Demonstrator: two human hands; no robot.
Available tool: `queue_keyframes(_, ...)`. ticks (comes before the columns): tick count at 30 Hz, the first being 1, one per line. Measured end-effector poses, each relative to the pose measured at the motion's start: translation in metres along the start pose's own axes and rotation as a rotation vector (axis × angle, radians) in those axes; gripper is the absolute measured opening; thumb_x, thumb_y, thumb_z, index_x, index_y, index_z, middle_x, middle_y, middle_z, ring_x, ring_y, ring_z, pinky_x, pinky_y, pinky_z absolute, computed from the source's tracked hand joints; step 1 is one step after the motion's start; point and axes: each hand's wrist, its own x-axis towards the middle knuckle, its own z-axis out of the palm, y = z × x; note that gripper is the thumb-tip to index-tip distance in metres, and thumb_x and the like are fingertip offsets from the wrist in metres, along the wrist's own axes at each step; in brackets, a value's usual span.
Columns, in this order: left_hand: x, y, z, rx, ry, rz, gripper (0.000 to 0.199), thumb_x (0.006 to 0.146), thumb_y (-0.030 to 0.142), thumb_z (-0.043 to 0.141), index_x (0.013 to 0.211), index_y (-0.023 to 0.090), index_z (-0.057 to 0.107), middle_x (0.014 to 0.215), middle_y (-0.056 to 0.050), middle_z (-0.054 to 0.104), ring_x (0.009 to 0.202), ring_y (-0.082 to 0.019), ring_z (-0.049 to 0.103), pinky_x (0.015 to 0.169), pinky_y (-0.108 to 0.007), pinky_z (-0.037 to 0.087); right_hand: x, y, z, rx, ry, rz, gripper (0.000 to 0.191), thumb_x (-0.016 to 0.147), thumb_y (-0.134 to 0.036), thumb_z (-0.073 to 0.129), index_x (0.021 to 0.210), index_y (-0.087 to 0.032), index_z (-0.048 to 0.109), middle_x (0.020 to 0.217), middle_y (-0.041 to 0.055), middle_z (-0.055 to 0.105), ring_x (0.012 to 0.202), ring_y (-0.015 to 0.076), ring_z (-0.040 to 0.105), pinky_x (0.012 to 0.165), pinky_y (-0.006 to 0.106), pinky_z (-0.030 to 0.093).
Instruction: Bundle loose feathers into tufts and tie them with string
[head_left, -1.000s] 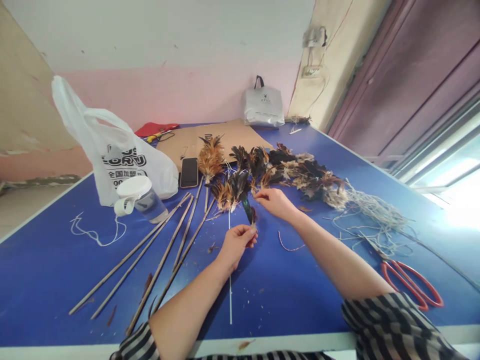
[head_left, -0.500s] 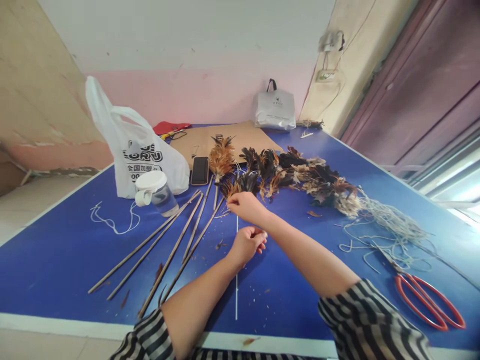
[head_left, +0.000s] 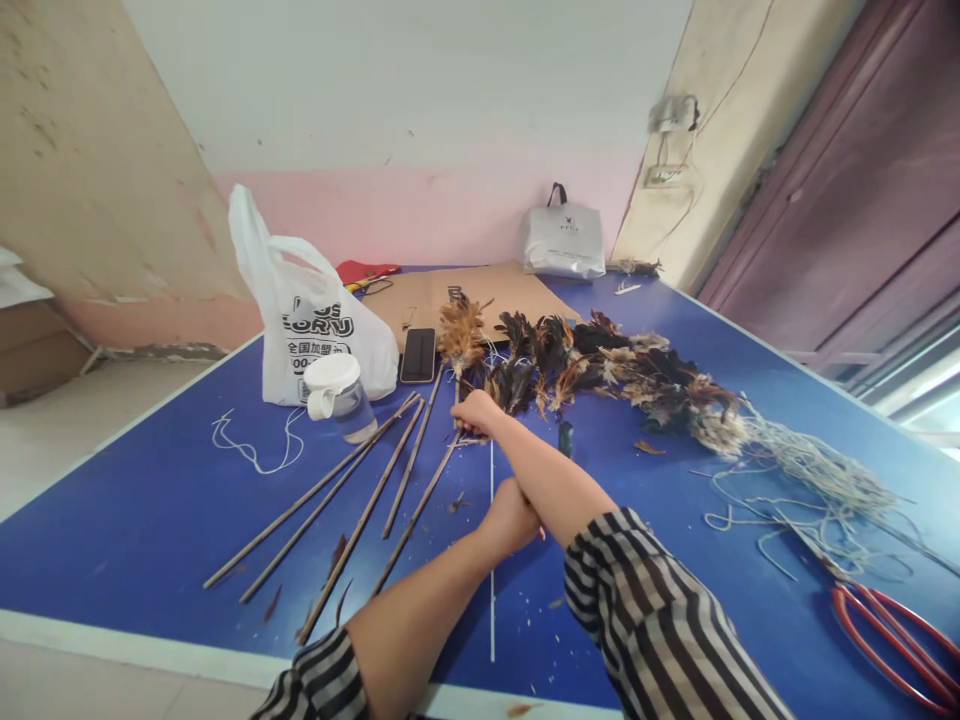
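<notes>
My right hand [head_left: 478, 412] is closed beside the lower end of a brown feather bundle [head_left: 460, 335], over the tops of thin sticks [head_left: 420, 480]; what it grips is too small to make out. My left hand [head_left: 510, 515] is curled below it, partly covered by my right forearm, and its fingertips and anything in them are hidden. A dark feather [head_left: 565, 438] shows just beyond that forearm. Dark feather bunches [head_left: 551, 350] lie behind my hands and to the right.
Blue table [head_left: 150, 510] bears a white plastic bag [head_left: 330, 335], lidded jar [head_left: 349, 400], phone [head_left: 418, 355] and cardboard [head_left: 420, 295] at the back. Tangled string [head_left: 810, 455] and red-handled scissors [head_left: 892, 630] lie right. A silver bag [head_left: 564, 243] stands by the wall.
The camera view has shifted. My right forearm now crosses over my left hand, covering its fingers. A dark feather has come into view beyond the forearm.
</notes>
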Motion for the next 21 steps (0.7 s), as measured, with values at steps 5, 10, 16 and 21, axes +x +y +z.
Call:
queue_keyframes(5, -0.003, -0.006, 0.001, 0.264, -0.063, 0.025, 0.007, 0.071, 0.015, 0.050, 0.065, 0.015, 0.051, 0.047, 0.004, 0.047, 0.040, -0.008, 0.045, 0.040, -0.019, 0.038, -0.023, 0.019, -0.034, 0.300, -0.087, -0.105, 0.015, 0.079, -0.019, 0.050, 0.065, -0.015, 0.051, 0.049, -0.0024, 0.052, 0.037, 0.0036, 0.042, 0.035, 0.014, 0.031)
queue_keyframes(10, -0.003, 0.000, 0.004, 0.311, -0.047, -0.001, 0.008, 0.073, 0.018, 0.051, 0.066, 0.015, 0.050, 0.046, 0.004, 0.047, 0.037, -0.008, 0.044, 0.039, -0.019, 0.039, -0.063, 0.043, -0.058, 0.455, -0.096, -0.205, 0.011, 0.078, -0.024, 0.054, 0.071, -0.016, 0.051, 0.048, -0.0044, 0.051, 0.036, 0.0038, 0.042, 0.034, 0.013, 0.034)
queue_keyframes(16, -0.002, -0.005, 0.002, 0.282, -0.058, 0.018, 0.009, 0.073, 0.018, 0.051, 0.065, 0.015, 0.049, 0.045, 0.004, 0.047, 0.037, -0.008, 0.043, 0.039, -0.020, 0.038, -0.086, 0.064, -0.053, 0.550, -0.059, -0.341, 0.009, 0.075, -0.023, 0.054, 0.079, -0.016, 0.054, 0.072, 0.0012, 0.063, 0.049, 0.0066, 0.055, 0.043, 0.017, 0.046)
queue_keyframes(21, 0.004, -0.014, 0.000, 0.252, -0.078, 0.064, 0.009, 0.072, 0.022, 0.052, 0.066, 0.015, 0.050, 0.047, 0.003, 0.048, 0.039, -0.009, 0.046, 0.040, -0.021, 0.040, -0.093, 0.070, -0.042, 0.550, -0.053, -0.364, 0.014, 0.075, -0.021, 0.051, 0.087, -0.015, 0.055, 0.074, 0.0008, 0.062, 0.051, 0.0072, 0.054, 0.046, 0.020, 0.048)
